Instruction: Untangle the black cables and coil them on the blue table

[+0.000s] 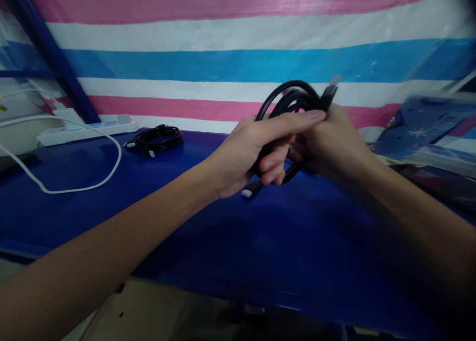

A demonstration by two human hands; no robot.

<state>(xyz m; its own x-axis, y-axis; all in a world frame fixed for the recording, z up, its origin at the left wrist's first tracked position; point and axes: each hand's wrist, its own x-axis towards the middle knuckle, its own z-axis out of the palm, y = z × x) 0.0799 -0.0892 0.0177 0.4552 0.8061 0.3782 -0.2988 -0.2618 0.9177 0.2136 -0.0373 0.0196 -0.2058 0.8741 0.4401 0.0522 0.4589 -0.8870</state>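
Observation:
Both hands meet above the middle of the blue table [186,222] around a coiled black cable [288,97]. My left hand [253,150] wraps its fingers round the lower part of the coil, thumb laid along the top. My right hand [330,140] grips the coil from the right side, fingers closed. One plug end [330,90] sticks up past my right hand, and another plug [248,191] hangs below my left hand. The coil's loops rise above both hands.
A second coiled black cable [158,139] lies at the table's back left. A white power strip [84,130] sits along the striped wall, with a white cord [92,182] looping over the table. Blue patterned packages [424,128] lie at the right.

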